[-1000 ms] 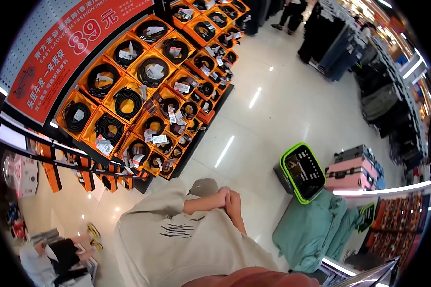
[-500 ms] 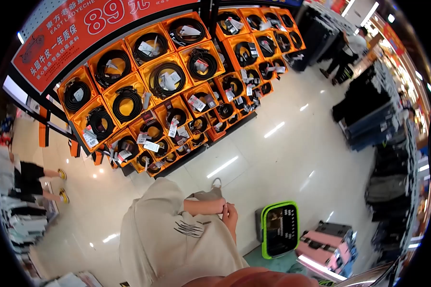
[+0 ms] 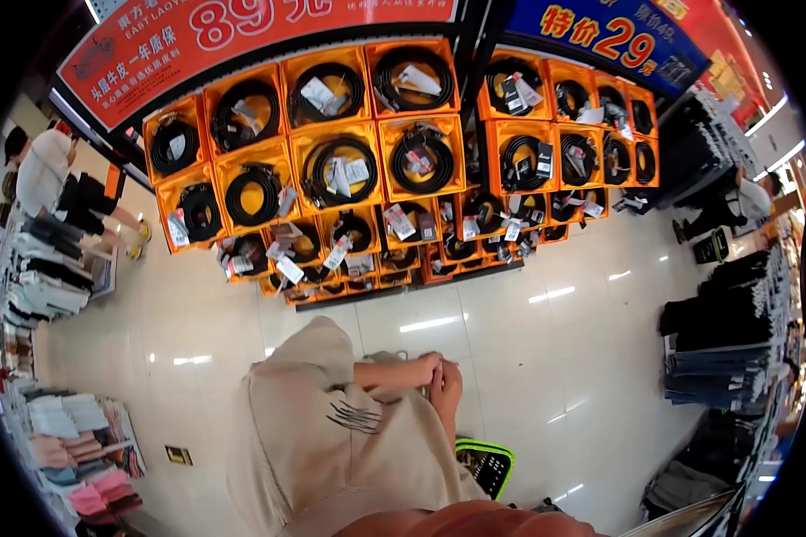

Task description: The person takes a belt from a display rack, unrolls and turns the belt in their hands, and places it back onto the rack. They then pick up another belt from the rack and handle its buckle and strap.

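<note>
Close together in front of my waist are my left hand (image 3: pixel 429 368) and my right hand (image 3: pixel 445 383). They touch, and their fingers are curled in. Whatever lies between the fingers, if anything, is hidden. A loose beige top (image 3: pixel 331 421) with dark line marks covers my body and sits right behind the hands. Beyond them stands a display of coiled black belts (image 3: pixel 251 197) in orange boxes (image 3: pixel 304 219), out of contact with either hand. Many belts carry white tags.
A green-rimmed basket (image 3: pixel 509 470) stands on the tiled floor to my right, partly hidden by my body. Clothes racks (image 3: pixel 721 304) line the right side; folded clothes (image 3: pixel 67 416) lie at left. One person (image 3: pixel 54 174) stands at left, another (image 3: pixel 748 201) at far right.
My view has turned, so the belt display now appears more level and a blue sign shows at upper right. The basket has slipped partly behind my body. My hands stay together.
</note>
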`<act>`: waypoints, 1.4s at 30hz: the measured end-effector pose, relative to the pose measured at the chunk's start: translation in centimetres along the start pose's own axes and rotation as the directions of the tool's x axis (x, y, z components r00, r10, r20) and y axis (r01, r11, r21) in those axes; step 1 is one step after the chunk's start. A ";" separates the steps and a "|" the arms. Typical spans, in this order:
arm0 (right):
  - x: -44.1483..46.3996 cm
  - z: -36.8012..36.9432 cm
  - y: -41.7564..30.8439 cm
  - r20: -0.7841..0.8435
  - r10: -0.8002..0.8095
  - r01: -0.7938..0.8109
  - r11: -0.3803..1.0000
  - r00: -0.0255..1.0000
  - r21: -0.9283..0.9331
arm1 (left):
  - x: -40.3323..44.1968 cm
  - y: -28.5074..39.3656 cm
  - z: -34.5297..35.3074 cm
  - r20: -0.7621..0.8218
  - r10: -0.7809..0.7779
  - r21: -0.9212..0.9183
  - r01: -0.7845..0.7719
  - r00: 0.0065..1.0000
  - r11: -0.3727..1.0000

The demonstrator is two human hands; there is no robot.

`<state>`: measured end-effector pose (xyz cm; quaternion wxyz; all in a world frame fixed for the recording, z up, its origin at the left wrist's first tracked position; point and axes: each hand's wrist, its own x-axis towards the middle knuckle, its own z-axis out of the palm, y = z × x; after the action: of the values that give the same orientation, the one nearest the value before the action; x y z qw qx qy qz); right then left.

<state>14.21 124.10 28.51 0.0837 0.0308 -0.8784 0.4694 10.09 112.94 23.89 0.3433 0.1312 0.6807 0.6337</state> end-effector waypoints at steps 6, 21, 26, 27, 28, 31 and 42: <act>6.4 -1.5 1.8 0.345 -0.054 0.020 0.995 0.937 0.101 | 1.1 0.8 -2.7 -0.215 -0.089 0.062 0.105 0.973 0.993; 24.8 -8.2 9.5 0.720 -0.333 0.277 0.940 0.609 0.200 | 17.3 2.6 1.3 -0.710 0.076 0.080 -0.027 0.700 0.996; 26.2 -9.5 11.8 0.827 -0.293 0.271 0.946 0.480 0.178 | 17.0 11.2 3.0 -0.774 -0.027 0.019 0.065 0.632 0.998; 26.1 -9.2 12.4 0.833 -0.299 0.261 0.946 0.466 0.194 | 18.0 8.5 3.4 -0.774 0.031 0.021 -0.023 0.633 1.000; 26.1 -8.7 13.0 0.836 -0.308 0.252 0.944 0.453 0.211 | 18.7 6.1 3.7 -0.773 0.093 0.030 -0.111 0.627 0.993; 26.0 -8.3 13.3 0.888 -0.293 0.227 0.948 0.354 0.222 | 16.7 8.5 4.5 -0.811 -0.028 -0.032 0.004 0.585 0.999; 25.9 -3.8 9.0 0.891 -0.336 0.283 0.925 0.304 0.253 | 11.0 8.2 1.5 -0.774 0.359 0.388 -0.057 0.521 0.920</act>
<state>-12.03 132.91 27.80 -0.3332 0.4573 -0.7385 0.3667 0.89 122.15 28.46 -0.1259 -0.0508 0.8315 0.5387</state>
